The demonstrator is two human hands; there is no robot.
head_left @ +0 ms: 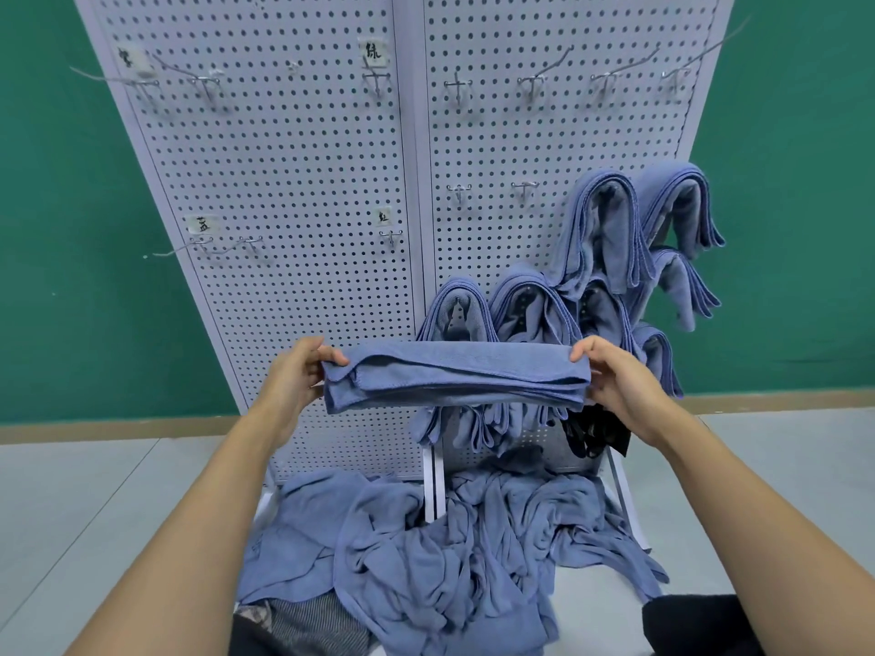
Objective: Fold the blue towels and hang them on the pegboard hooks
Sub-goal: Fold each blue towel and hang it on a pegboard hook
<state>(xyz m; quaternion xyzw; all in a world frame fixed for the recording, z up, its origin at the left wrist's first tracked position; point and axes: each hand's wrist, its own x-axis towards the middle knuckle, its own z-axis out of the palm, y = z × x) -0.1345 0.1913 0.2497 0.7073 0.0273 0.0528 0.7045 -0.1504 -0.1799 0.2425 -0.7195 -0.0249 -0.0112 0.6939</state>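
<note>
A: Folded blue towel (454,376) held level in front of pegboard (284,182); left hand (296,371) and right hand (615,376) pinch its ends.
B: Risk: layers slip apart when either pinch releases near bare hook (524,189).

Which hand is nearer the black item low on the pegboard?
Right. The right hand grips one end of the folded towel, just above the black item in view. The left hand holds the other end, well off to its left.

Looks like a shop-style display setup to us: white pegboard (293,191) with labelled hooks (376,82), green wall (57,205), grey floor (71,490).
</note>
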